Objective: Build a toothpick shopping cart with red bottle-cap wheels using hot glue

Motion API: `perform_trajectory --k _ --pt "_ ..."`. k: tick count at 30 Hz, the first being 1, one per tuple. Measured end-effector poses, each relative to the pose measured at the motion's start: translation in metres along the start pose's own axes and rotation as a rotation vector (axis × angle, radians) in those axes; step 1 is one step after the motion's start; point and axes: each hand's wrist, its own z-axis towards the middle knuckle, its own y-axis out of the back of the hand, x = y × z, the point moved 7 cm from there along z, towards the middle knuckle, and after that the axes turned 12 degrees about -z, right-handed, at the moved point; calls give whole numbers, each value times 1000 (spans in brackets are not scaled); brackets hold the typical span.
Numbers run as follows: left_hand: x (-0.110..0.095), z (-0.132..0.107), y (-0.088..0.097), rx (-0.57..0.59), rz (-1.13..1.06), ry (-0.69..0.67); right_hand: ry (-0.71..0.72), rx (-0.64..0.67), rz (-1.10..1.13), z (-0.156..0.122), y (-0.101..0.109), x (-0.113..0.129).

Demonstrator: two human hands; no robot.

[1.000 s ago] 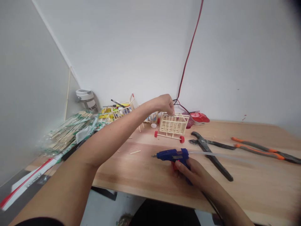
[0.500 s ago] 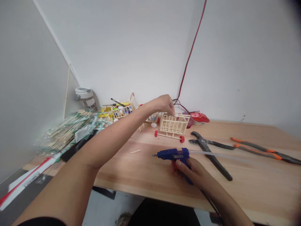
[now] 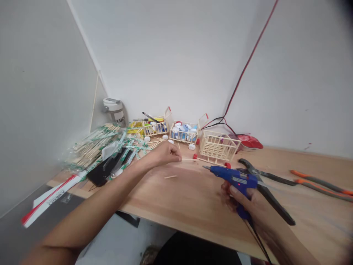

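My right hand (image 3: 252, 200) grips a blue hot glue gun (image 3: 234, 177), lifted a little above the wooden table (image 3: 193, 198), nozzle pointing left. My left hand (image 3: 162, 154) rests on the table with fingers pinched on a thin wooden stick (image 3: 189, 159) that points right. A small stick-built cart (image 3: 217, 147) with red wheels stands just behind the glue gun. Another short stick (image 3: 170, 177) lies loose on the table in front of my left hand.
Two more stick carts (image 3: 184, 131) holding bottle caps stand at the back by the wall. Packets of sticks (image 3: 93, 147) pile up at the left. Black pliers (image 3: 264, 187) and orange-handled pliers (image 3: 320, 182) lie at the right. A red cable (image 3: 248, 62) runs up the wall.
My left hand left the top of the cart and came down to the table, now pinching a stick. The right hand lifted the glue gun. The camera view swung left.
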Motion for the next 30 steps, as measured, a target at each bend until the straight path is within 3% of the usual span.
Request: perform_trajectory --k 3,8,12,14,17,19,26,30 --pt "22 -6 -6 -18 152 23 74 -9 -33 6 -3 21" --pt "36 -12 -19 -36 217 39 158 68 -125 21 -27 60" --pt "43 -13 -21 -55 202 35 165 164 -126 35 -55 62" --pt "45 -11 -11 -107 -24 56 138 171 -109 40 -62 54" --pt "49 -4 1 -146 -757 152 98 130 -70 42 -61 42" --pt "50 0 2 -130 -1096 226 63 109 -51 41 -56 36" --pt "60 -2 -14 -176 -1479 396 -10 27 -155 41 -41 25" --pt "74 -10 -3 -354 -1637 433 -15 27 -216 43 -37 18"
